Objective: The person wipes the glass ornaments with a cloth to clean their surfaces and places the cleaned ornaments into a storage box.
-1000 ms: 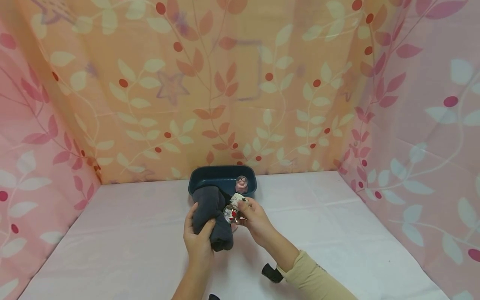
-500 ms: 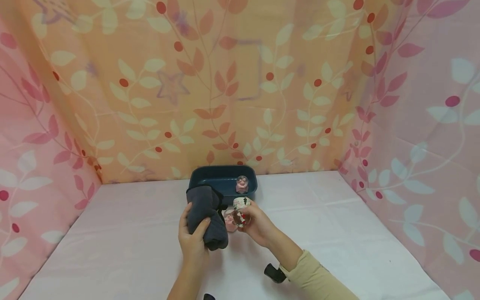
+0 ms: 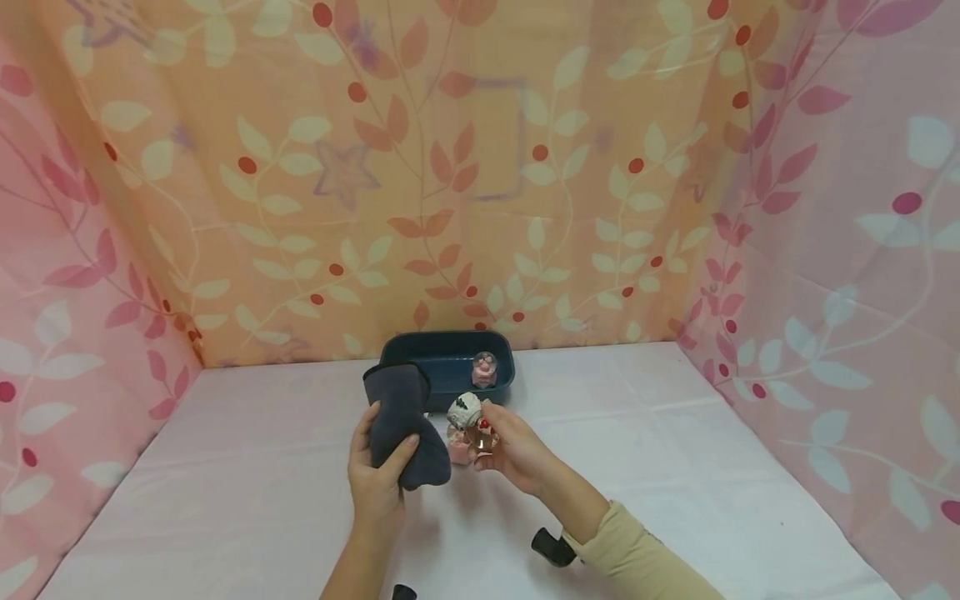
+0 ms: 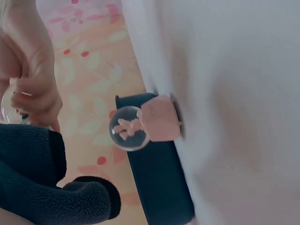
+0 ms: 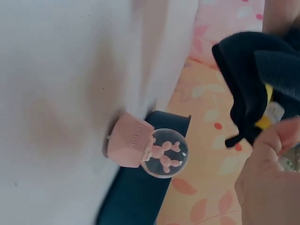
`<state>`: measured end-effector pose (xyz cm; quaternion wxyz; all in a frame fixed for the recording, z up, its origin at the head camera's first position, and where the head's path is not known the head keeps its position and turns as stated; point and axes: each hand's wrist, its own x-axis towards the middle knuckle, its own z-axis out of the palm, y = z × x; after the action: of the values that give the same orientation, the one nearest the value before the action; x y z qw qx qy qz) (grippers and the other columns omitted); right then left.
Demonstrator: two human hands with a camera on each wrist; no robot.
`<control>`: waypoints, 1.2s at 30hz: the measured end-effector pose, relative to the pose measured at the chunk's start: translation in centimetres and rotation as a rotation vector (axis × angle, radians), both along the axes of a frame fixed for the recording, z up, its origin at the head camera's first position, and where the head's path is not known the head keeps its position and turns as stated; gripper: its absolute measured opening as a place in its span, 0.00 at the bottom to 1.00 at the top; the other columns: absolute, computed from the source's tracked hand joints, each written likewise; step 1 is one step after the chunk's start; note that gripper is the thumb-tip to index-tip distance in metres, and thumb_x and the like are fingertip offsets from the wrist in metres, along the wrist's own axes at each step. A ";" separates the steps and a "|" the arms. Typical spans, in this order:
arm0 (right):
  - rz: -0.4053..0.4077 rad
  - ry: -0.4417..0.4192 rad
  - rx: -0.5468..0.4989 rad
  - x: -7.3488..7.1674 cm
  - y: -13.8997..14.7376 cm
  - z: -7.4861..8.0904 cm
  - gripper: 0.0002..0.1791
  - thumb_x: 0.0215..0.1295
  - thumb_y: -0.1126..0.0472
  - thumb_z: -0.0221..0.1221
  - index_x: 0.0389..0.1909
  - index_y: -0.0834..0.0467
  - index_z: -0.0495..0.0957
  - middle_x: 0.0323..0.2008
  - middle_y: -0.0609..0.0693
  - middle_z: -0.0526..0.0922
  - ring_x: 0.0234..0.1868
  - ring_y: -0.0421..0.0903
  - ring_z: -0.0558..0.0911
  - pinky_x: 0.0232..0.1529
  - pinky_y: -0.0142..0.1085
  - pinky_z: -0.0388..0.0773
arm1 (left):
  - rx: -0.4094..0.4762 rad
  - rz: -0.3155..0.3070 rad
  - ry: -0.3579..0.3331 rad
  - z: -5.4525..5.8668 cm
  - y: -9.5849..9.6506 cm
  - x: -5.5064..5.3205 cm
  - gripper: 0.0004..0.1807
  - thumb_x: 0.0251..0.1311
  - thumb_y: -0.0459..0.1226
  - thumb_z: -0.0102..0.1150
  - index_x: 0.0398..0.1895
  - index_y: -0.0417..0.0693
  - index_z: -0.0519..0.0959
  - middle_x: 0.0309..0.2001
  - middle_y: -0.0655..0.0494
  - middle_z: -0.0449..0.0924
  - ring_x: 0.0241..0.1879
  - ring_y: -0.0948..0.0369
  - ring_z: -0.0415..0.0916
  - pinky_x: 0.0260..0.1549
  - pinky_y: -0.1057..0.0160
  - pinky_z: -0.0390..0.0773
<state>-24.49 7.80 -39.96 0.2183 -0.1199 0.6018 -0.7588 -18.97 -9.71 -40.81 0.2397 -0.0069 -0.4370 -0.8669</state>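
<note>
My left hand (image 3: 375,492) grips a folded dark grey fleece cloth (image 3: 405,433) with black edging, thumb across its front. In the right wrist view a bit of yellow and a pale tag show by the cloth. My right hand (image 3: 521,454) holds a small snow globe by its clear ball, the white base (image 3: 464,409) tipped up to the left. Between the hands, a pink snow globe (image 3: 458,446) stands upright on the table, partly covered by the held one; the left wrist view shows pink figures inside its ball (image 4: 129,128).
Behind the hands stands a dark blue tray (image 3: 427,342) against the patterned backdrop. Another pink snow globe (image 3: 484,369) sits at the tray's right end. Black cylindrical pieces (image 3: 553,547) show by the right sleeve and near the left wrist (image 3: 403,592).
My left hand has moved left with the cloth, away from the right hand. The right hand has turned the snow globe so its base tips up. More of the standing pink globe came into view.
</note>
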 end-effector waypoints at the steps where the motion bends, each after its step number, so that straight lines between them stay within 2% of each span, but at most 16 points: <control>1: 0.004 0.001 -0.003 0.0 -0.1 0.0 0.29 0.73 0.40 0.47 0.56 0.62 0.66 0.36 0.50 0.76 0.29 0.42 0.74 0.32 0.32 0.74 | -0.027 -0.008 0.004 0.0 0.2 0.0 0.35 0.51 0.14 0.55 0.57 0.56 0.75 0.50 0.54 0.71 0.47 0.59 0.75 0.40 0.66 0.80; 4: -0.003 -0.001 0.009 0.2 -0.4 0.1 0.29 0.72 0.37 0.45 0.53 0.61 0.64 0.34 0.51 0.74 0.26 0.41 0.71 0.29 0.31 0.70 | -0.116 -0.040 -0.024 -0.1 0.8 0.0 0.33 0.52 0.16 0.59 0.60 0.53 0.74 0.51 0.55 0.72 0.49 0.59 0.74 0.43 0.66 0.80; 8: -0.005 -0.014 0.052 0.5 -0.8 0.4 0.27 0.72 0.39 0.46 0.50 0.59 0.60 0.35 0.51 0.68 0.29 0.44 0.68 0.28 0.32 0.68 | -0.259 -0.080 -0.107 0.0 1.6 0.0 0.35 0.54 0.22 0.63 0.66 0.49 0.68 0.55 0.52 0.71 0.52 0.57 0.72 0.44 0.65 0.79; 11: 0.012 -0.011 0.087 0.7 -0.9 0.6 0.25 0.73 0.43 0.47 0.52 0.61 0.59 0.38 0.52 0.63 0.33 0.46 0.68 0.28 0.33 0.68 | -0.347 -0.092 -0.139 0.1 2.0 0.0 0.38 0.56 0.26 0.64 0.70 0.49 0.63 0.59 0.48 0.69 0.53 0.53 0.70 0.44 0.64 0.79; 14: 0.027 0.004 0.106 0.8 -0.9 0.6 0.27 0.73 0.46 0.47 0.58 0.64 0.59 0.40 0.52 0.62 0.33 0.47 0.67 0.28 0.33 0.67 | -0.390 -0.070 -0.145 -0.1 2.2 -0.1 0.37 0.57 0.26 0.63 0.70 0.49 0.63 0.60 0.46 0.68 0.54 0.51 0.69 0.44 0.64 0.78; 18: 0.039 0.025 0.123 0.9 -0.6 0.6 0.29 0.72 0.48 0.47 0.64 0.65 0.57 0.43 0.53 0.63 0.30 0.46 0.66 0.29 0.33 0.65 | -0.402 -0.010 -0.139 -0.3 2.4 -0.3 0.34 0.58 0.24 0.60 0.69 0.49 0.66 0.57 0.45 0.69 0.53 0.52 0.70 0.44 0.66 0.78; 22: 0.058 0.035 0.120 0.9 -0.3 0.7 0.29 0.72 0.50 0.47 0.64 0.65 0.57 0.44 0.53 0.65 0.27 0.44 0.66 0.29 0.33 0.66 | -0.377 0.042 -0.153 -0.4 2.5 -0.4 0.33 0.57 0.22 0.59 0.67 0.47 0.68 0.54 0.45 0.71 0.52 0.54 0.71 0.43 0.67 0.78; 32: 0.087 0.013 0.058 0.9 0.6 0.9 0.19 0.74 0.51 0.46 0.55 0.61 0.66 0.34 0.51 0.72 0.22 0.42 0.67 0.27 0.32 0.68 | -0.293 0.065 -0.198 -0.3 1.9 -0.5 0.32 0.56 0.21 0.58 0.66 0.45 0.69 0.54 0.46 0.71 0.52 0.56 0.71 0.44 0.67 0.77; 36: 0.114 -0.009 0.026 0.9 1.1 1.0 0.18 0.75 0.51 0.45 0.56 0.59 0.67 0.31 0.50 0.75 0.21 0.41 0.69 0.27 0.31 0.68 | -0.273 0.089 -0.221 0.0 1.2 -0.5 0.32 0.57 0.21 0.58 0.66 0.45 0.68 0.56 0.48 0.69 0.53 0.57 0.70 0.45 0.69 0.76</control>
<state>-23.57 8.93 -38.97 0.2655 -0.1478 0.6027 -0.7379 -19.51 -8.53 -40.85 0.2254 0.0753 -0.5740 -0.7836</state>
